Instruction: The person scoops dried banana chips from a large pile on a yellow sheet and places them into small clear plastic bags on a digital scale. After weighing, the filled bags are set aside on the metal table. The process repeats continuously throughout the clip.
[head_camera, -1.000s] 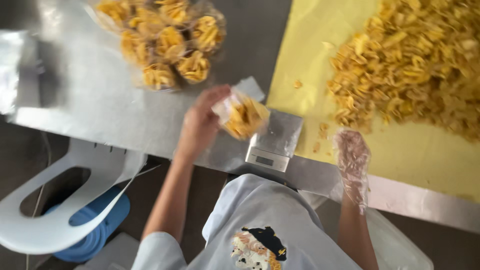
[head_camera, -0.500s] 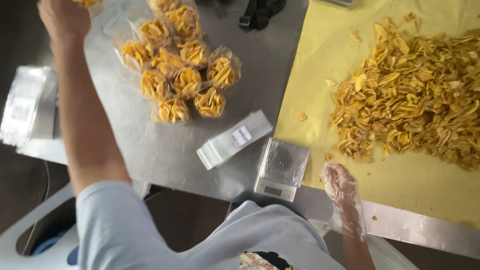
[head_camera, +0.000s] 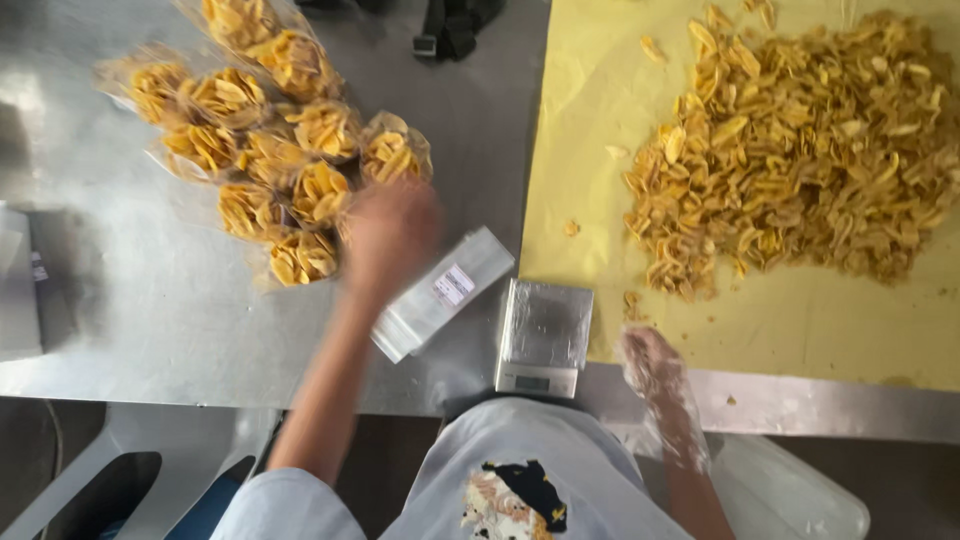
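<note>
Left hand (head_camera: 390, 238), bare and motion-blurred, over the grey steel worktop (head_camera: 150, 310), just right of the near end of a cluster of small clear bags filled with yellow fried chips (head_camera: 275, 160) and just above the far end of a flat stack of empty clear plastic bags with a white label (head_camera: 443, 292). Fingers of that hand too smeared to read as open or closed; nothing visibly gripped. Right hand (head_camera: 652, 365), in a thin clear plastic glove, at the near edge of the worktop beside the near left corner of a pale yellow sheet (head_camera: 800, 330), fingers loosely curled and holding nothing.

Stack of empty bags lying slantwise, its near end toward the left, its far end close to a small silver digital scale with a square steel platform (head_camera: 543, 335). Scale standing near the worktop's near edge, between the two hands and just beside the left border of the yellow sheet.

Large loose heap of yellow fried chips (head_camera: 800, 150) spread over the far right of the sheet, with a few stray pieces toward its left side. Black strap with buckles (head_camera: 450, 28) at the far edge. White plastic stool (head_camera: 110, 470) below the worktop, near left.
</note>
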